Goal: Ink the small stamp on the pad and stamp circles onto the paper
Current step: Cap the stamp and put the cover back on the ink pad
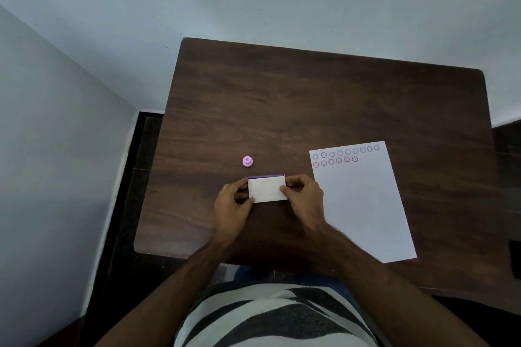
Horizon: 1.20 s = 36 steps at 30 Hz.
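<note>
A small white ink pad case [266, 189] with a purple strip along its far edge lies on the dark wooden table [310, 98]. My left hand [232, 205] grips its left end and my right hand [304, 200] grips its right end. The white lid faces up; whether the case is fully closed I cannot tell. The small lilac stamp [247, 161] stands alone on the table just beyond and left of the pad, untouched. The white paper [363, 205] lies to the right, with two rows of several purple circle prints near its top edge.
The table stands against a pale wall in a corner, with dark floor along its left side. The paper's lower corner reaches the table's near edge. My striped shirt fills the bottom of the view.
</note>
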Motion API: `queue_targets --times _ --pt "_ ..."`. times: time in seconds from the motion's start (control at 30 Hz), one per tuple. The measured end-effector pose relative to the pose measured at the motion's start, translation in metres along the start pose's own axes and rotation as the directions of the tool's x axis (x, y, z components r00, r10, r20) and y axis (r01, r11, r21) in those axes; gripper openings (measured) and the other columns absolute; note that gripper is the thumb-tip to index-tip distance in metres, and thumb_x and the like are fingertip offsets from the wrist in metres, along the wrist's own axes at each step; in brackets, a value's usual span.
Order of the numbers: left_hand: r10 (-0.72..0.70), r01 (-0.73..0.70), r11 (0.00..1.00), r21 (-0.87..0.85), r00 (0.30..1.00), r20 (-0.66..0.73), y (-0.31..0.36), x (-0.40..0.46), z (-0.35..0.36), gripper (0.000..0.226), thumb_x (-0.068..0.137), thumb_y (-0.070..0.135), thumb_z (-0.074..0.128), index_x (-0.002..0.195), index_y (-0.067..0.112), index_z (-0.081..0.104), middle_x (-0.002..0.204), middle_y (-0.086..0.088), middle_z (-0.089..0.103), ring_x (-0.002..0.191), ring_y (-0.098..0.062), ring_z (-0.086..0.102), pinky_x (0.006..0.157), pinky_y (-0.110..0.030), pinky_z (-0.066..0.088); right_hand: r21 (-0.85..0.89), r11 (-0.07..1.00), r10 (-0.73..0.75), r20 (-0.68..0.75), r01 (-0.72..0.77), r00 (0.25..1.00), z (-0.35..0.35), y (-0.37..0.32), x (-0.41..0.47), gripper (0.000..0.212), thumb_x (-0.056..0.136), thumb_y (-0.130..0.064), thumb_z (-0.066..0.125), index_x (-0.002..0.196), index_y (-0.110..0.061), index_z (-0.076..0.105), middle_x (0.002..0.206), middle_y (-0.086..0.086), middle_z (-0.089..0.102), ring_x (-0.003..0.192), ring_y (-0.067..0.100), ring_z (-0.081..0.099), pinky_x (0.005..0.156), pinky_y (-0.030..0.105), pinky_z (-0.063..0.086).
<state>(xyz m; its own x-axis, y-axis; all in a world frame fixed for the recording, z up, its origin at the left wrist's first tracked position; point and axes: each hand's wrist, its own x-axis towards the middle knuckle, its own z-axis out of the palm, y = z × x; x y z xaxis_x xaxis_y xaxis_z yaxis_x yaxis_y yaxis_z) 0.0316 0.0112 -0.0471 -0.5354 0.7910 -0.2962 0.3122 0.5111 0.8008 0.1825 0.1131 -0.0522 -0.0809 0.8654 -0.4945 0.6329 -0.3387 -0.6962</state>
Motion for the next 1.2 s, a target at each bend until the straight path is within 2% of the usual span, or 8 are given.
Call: queue_targets --times 0.23,0.4,0.63,0.8,0.93,1.03,1.13,1.2 --pt "-0.019 0.018 0.999 0.035 0.999 0.042 -0.002 0.005 0.001 0.047 0.081 0.004 0.076 0.125 0.015 0.065 0.122 -0.003 0.065 0.096 -0.013 0.068 0.090 -0.024 0.055 -0.040 0.998 0.053 0.019 -0.052 0.998 0.003 0.003 0.007 0.023 0.082 -0.024 0.078 0.102 -0.018 0.068 0.110 0.003 0.072 0.086 0.008 0.060 0.085 0.026 0.051" --pt "-0.048 0.046 0.998 0.043 0.998 0.051 -0.004 0.007 0.000 0.045 0.081 0.003 0.075 0.123 0.017 0.065 0.122 0.000 0.067 0.088 -0.001 0.065 0.076 -0.001 0.046 -0.040 0.997 0.061 0.043 -0.059 0.997 0.003 0.003 0.009 0.020 0.082 -0.024 0.078 0.098 -0.022 0.066 0.110 0.002 0.071 0.083 0.006 0.057 0.082 0.024 0.049" --pt "-0.052 0.052 0.999 0.008 0.999 -0.017 -0.005 0.008 0.002 0.036 0.084 0.002 0.071 0.118 0.014 0.067 0.115 -0.001 0.071 0.096 -0.012 0.068 0.080 -0.004 0.046 -0.040 0.997 0.061 0.055 -0.059 0.997 0.003 0.001 0.011 0.021 0.083 -0.021 0.077 0.101 -0.018 0.067 0.111 0.004 0.071 0.095 0.016 0.063 0.090 0.032 0.052" --pt "-0.076 0.075 0.997 -0.026 0.997 -0.034 -0.004 0.014 0.001 0.029 0.086 0.005 0.072 0.114 0.012 0.070 0.109 0.000 0.074 0.094 -0.010 0.070 0.087 -0.023 0.055 -0.040 0.996 0.078 0.049 -0.076 0.996 0.004 -0.002 0.013 0.020 0.082 -0.020 0.078 0.098 -0.019 0.066 0.110 0.003 0.071 0.091 0.012 0.061 0.088 0.030 0.052" --pt "-0.096 0.095 0.995 -0.017 0.995 -0.024 -0.004 0.017 -0.002 0.031 0.085 0.006 0.073 0.115 0.011 0.072 0.108 0.002 0.075 0.092 -0.006 0.069 0.082 -0.009 0.049 -0.049 0.997 0.065 0.053 -0.063 0.996 0.003 -0.003 0.014 0.019 0.082 -0.019 0.078 0.097 -0.019 0.066 0.109 0.003 0.071 0.094 0.015 0.064 0.089 0.030 0.053" --pt "-0.116 0.116 0.993 -0.022 0.993 -0.024 -0.001 0.018 -0.003 0.026 0.084 0.007 0.074 0.109 0.015 0.076 0.105 0.002 0.077 0.085 0.007 0.066 0.077 0.001 0.044 -0.065 0.997 0.056 0.060 -0.052 0.997 0.002 -0.003 0.014 0.020 0.082 -0.018 0.077 0.098 -0.019 0.066 0.110 0.005 0.071 0.096 0.018 0.065 0.092 0.034 0.054" --pt "-0.137 0.136 0.990 -0.032 0.990 -0.029 -0.003 0.018 -0.003 0.023 0.084 0.011 0.075 0.107 0.015 0.077 0.102 0.004 0.077 0.079 0.018 0.063 0.074 0.002 0.043 -0.073 0.996 0.049 0.064 -0.044 0.997 0.001 -0.004 0.014 0.020 0.082 -0.020 0.077 0.099 -0.018 0.066 0.110 0.004 0.071 0.096 0.019 0.065 0.093 0.038 0.055" --pt "-0.163 0.162 0.986 -0.032 0.986 -0.036 -0.003 0.019 -0.004 0.021 0.084 0.015 0.077 0.105 0.016 0.076 0.101 0.005 0.077 0.080 0.012 0.065 0.074 -0.001 0.046 -0.063 0.997 0.046 0.063 -0.042 0.997 0.000 -0.005 0.015 0.019 0.082 -0.021 0.078 0.096 -0.020 0.066 0.108 0.003 0.071 0.094 0.016 0.064 0.091 0.037 0.056"
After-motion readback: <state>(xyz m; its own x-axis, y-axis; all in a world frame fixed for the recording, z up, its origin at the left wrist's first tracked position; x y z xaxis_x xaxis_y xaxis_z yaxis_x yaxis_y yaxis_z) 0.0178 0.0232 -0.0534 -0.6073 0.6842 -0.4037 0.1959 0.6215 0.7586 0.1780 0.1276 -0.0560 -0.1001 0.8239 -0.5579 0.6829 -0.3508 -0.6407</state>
